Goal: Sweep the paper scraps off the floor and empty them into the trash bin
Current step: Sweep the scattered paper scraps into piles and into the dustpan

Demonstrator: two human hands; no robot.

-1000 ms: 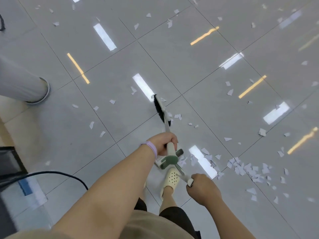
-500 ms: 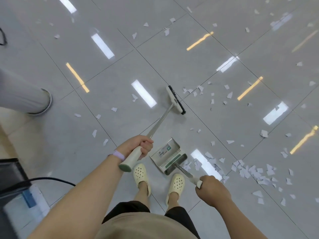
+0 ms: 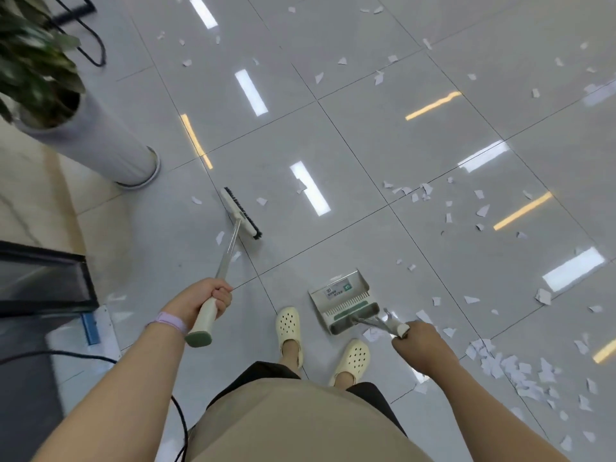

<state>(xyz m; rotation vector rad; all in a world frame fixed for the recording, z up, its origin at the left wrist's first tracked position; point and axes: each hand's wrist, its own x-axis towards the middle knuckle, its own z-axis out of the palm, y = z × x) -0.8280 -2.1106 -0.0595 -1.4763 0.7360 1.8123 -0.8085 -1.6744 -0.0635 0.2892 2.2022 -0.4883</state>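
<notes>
My left hand (image 3: 203,300) grips the cream handle of a broom (image 3: 240,213), whose black-bristled head rests on the floor ahead to the left. My right hand (image 3: 418,341) holds the handle of a metal dustpan (image 3: 340,296) that sits on the floor just in front of my feet. White paper scraps (image 3: 513,368) lie heaped to the right of my right hand. More scraps (image 3: 416,193) are scattered ahead on the right and across the far tiles. A few scraps lie beside the broom head. No trash bin is in view.
A tall white planter (image 3: 100,145) with a green plant stands at the left. A dark framed object (image 3: 43,275) and a black cable (image 3: 181,425) lie at the lower left. My feet in cream clogs (image 3: 288,328) stand on glossy grey tiles.
The broom head has swung from the right side over to the left, leaving scraps ahead on the right. The view has turned left, bringing the planter and plant into sight. The dustpan stays by my feet.
</notes>
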